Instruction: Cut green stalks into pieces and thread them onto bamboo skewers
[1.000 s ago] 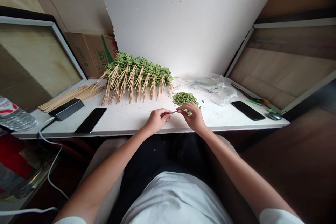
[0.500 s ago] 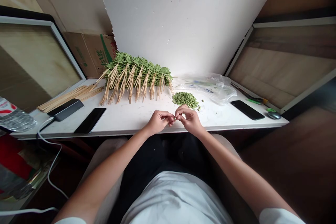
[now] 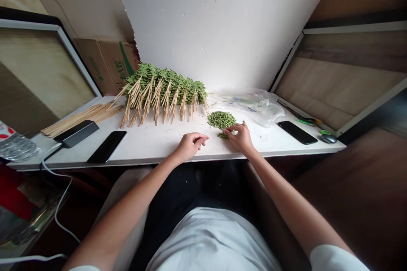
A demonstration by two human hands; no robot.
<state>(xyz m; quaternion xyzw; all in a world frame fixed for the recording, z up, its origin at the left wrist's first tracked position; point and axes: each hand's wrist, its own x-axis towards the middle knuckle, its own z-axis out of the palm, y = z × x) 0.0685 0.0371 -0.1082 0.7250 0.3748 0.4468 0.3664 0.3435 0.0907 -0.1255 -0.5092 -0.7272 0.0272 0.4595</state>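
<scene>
My left hand hovers over the table's front edge, its fingers pressed together; what they hold, if anything, is too small to make out. To its right, my right hand is at the near side of a pile of short green pieces, thumb and fingertips curled at a few pieces there. Whether it grips one is hidden. Behind my left hand stands a big stack of green skewered pieces, with bare ends of the wooden sticks pointing toward me.
Loose wooden sticks, a black box and a phone lie at the left on the white table. A clear plastic bag, another phone and a small dark object are at the right. A white board stands behind.
My hands were together at the fingertips and are now apart. My right hand has moved right and forward to the green pile; my left hand has stayed nearly in place.
</scene>
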